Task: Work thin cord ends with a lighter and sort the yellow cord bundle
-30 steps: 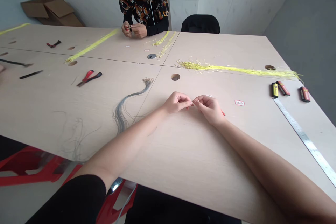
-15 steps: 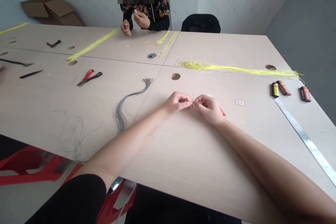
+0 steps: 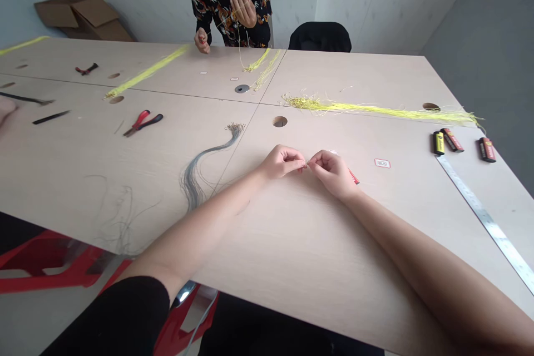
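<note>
Head view: above the worktop [image 3: 292, 245], the left hand [image 3: 281, 161] and right hand [image 3: 332, 173] meet, their fingers [image 3: 302, 165] pinched together on a short fine strand [image 3: 307, 162] lying crosswise between them; a small red object [image 3: 354, 177] lies just beyond the right hand.

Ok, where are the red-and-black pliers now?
In the head view, the red-and-black-handled pliers lie on the pale wooden table, left of the curving grey wire bundle and below the long yellow fibre strand.

Yellow strands [image 3: 375, 110] — grey strands [image 3: 192, 181] — red-black pliers [image 3: 142, 123]
</note>
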{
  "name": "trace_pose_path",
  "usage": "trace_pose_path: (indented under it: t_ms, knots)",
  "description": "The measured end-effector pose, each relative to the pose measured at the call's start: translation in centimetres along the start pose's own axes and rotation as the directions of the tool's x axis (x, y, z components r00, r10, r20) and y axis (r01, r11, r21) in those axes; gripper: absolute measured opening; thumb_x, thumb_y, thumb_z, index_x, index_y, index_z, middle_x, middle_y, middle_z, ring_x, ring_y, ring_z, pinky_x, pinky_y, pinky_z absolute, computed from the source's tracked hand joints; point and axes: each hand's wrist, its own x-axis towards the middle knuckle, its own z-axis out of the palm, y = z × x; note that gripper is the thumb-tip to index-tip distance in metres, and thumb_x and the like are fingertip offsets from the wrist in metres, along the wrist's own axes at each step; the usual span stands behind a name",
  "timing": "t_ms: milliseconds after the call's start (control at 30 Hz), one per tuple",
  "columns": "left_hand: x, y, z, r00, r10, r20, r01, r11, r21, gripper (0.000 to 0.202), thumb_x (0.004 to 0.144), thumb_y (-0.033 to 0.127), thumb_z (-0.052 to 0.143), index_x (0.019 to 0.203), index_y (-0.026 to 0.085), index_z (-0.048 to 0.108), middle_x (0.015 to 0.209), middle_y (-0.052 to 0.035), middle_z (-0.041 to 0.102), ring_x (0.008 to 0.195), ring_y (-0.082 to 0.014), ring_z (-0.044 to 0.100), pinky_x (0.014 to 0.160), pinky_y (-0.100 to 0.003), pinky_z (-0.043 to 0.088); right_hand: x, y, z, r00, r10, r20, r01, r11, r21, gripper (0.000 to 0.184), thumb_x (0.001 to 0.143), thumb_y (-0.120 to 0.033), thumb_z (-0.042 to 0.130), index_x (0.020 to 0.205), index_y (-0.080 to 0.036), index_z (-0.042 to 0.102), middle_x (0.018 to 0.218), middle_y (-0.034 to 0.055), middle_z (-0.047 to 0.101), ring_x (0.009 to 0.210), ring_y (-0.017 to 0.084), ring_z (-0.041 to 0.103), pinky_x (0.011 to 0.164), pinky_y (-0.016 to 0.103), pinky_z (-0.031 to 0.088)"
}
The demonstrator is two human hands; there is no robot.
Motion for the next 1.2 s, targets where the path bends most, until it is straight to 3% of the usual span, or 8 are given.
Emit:
trace_pose_path:
  t_ms: [167, 367, 667, 833, 933, 1067, 1200]
  knots:
    - [0.1, 0.3, -0.2, 0.998, 0.040, -0.049, -0.041, 0.999, -0.019, 0.021, 0.073, 0.031, 0.062, 0.061, 0.014, 0.066, 0.058, -0.0024, 0.064, 0.059, -0.0114, 0.057, 0.061, -0.024, 0.045, -0.2, 0.0, 0.1, 1.000, -0.016, -0.004, 0.016, 0.999, -0.043, 0.016, 0.080, -0.035, 0.055, 0.076, -0.019, 0.054, 0.063, -0.0026, 0.049, 0.055, 0.010, 0.039, 0.051, 0.025, 0.030]
    - [0.2, 0.2, -0.3, 0.993, 0.077, -0.088, -0.085, 0.992, -0.098, 0.024, 0.074, 0.033, 0.064, 0.058, 0.015, 0.062, 0.059, -0.0016, 0.063, 0.066, -0.0128, 0.060, 0.072, -0.028, 0.048, -0.7, -0.6, 0.3, 0.986, -0.083, 0.141, 0.107, 0.979, -0.173, 0.009, 0.080, -0.026, 0.051, 0.076, -0.019, 0.054, 0.057, -0.0048, 0.042, 0.051, 0.009, 0.033, 0.050, 0.024, 0.028]
    - [0.3, -0.2, -0.4, 0.985, 0.083, -0.149, -0.096, 0.992, -0.077, 0.023, 0.074, 0.037, 0.065, 0.064, 0.016, 0.065, 0.062, -0.0022, 0.065, 0.068, -0.0132, 0.061, 0.073, -0.028, 0.048, -0.6, -0.8, 0.4, 0.925, -0.132, 0.357, 0.238, 0.933, -0.271, 0.007, 0.076, -0.017, 0.049, 0.074, -0.018, 0.056, 0.058, -0.0031, 0.048, 0.053, 0.010, 0.042, 0.053, 0.024, 0.033]
    - [-0.2, -0.1, 0.1, 0.946, 0.247, -0.210, -0.221, 0.965, 0.141, 0.023, 0.081, 0.037, 0.060, 0.072, 0.017, 0.068, 0.066, -0.0031, 0.066, 0.060, -0.0113, 0.055, 0.061, -0.025, 0.043, -0.6, -0.9, 0.4, 0.920, -0.141, 0.366, 0.256, 0.924, -0.286, 0.008, 0.076, -0.015, 0.048, 0.075, -0.018, 0.056, 0.058, -0.0034, 0.048, 0.052, 0.010, 0.042, 0.054, 0.024, 0.033]
    - [-0.6, 0.2, 0.2, 0.883, 0.425, -0.200, -0.343, 0.875, 0.341, 0.021, 0.083, 0.034, 0.059, 0.073, 0.018, 0.069, 0.066, -0.0035, 0.066, 0.053, -0.0097, 0.049, 0.053, -0.025, 0.037, -0.6, -0.9, 0.5, 0.914, -0.158, 0.375, 0.278, 0.915, -0.292, 0.010, 0.077, -0.014, 0.048, 0.076, -0.018, 0.057, 0.059, -0.0031, 0.050, 0.053, 0.010, 0.042, 0.055, 0.024, 0.033]
    - [-1.0, 0.7, 0.1, 0.807, 0.580, -0.113, -0.479, 0.755, 0.449, 0.019, 0.082, 0.035, 0.059, 0.072, 0.022, 0.070, 0.068, -0.0043, 0.068, 0.059, -0.0117, 0.057, 0.059, -0.025, 0.041, -0.7, -0.6, 0.7, 0.889, -0.200, 0.412, 0.358, 0.864, -0.354, 0.010, 0.076, -0.012, 0.049, 0.072, -0.018, 0.056, 0.061, -0.0011, 0.052, 0.055, 0.011, 0.043, 0.056, 0.026, 0.034]
    - [-1.4, 1.3, 1.3, 0.831, 0.556, -0.007, -0.492, 0.741, 0.457, 0.023, 0.080, 0.041, 0.061, 0.068, 0.024, 0.070, 0.065, -0.0041, 0.068, 0.059, -0.0132, 0.060, 0.060, -0.026, 0.044, -0.7, -0.3, 0.7, 0.874, -0.212, 0.438, 0.384, 0.853, -0.353, 0.009, 0.077, -0.014, 0.054, 0.072, -0.019, 0.060, 0.069, 0.0032, 0.060, 0.061, 0.014, 0.052, 0.060, 0.028, 0.039]
